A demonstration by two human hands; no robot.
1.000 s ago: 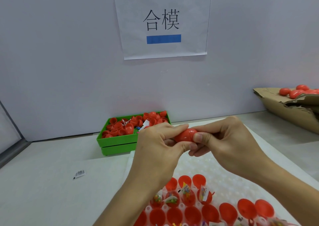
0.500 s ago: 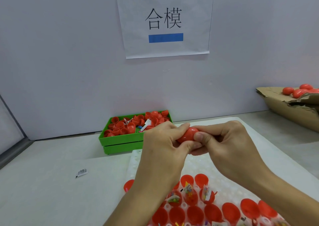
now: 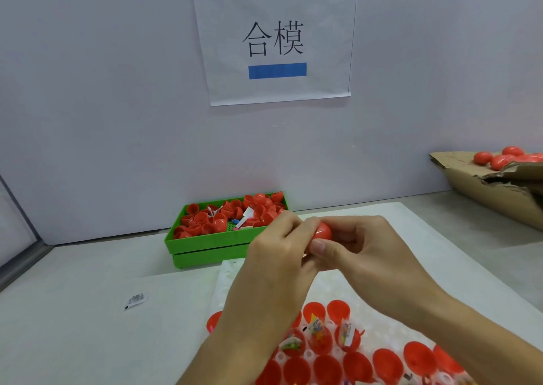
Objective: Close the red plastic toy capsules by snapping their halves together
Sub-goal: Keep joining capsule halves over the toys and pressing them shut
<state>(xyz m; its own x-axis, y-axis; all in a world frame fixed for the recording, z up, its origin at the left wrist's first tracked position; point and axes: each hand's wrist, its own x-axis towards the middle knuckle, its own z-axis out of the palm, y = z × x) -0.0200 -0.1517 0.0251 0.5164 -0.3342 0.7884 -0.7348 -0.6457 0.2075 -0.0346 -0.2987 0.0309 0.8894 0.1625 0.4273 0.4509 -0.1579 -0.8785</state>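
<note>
A red capsule (image 3: 322,232) is held in the air above the white dimpled tray (image 3: 329,284), pinched from both sides. My left hand (image 3: 276,258) grips its left end and my right hand (image 3: 364,249) grips its right end, thumb underneath. Most of the capsule is hidden by fingers. Open red capsule halves (image 3: 338,311) stand in the tray below my wrists, some holding small wrapped toys (image 3: 318,327).
A green crate (image 3: 205,246) full of loose red halves sits by the wall behind my hands. A torn cardboard box (image 3: 499,190) with closed red capsules (image 3: 505,158) is at the far right. A small packet (image 3: 135,300) lies on the table at left.
Both hands stay pressed on the capsule. My fingers have shifted so less of the capsule shows. The view has tilted up slightly.
</note>
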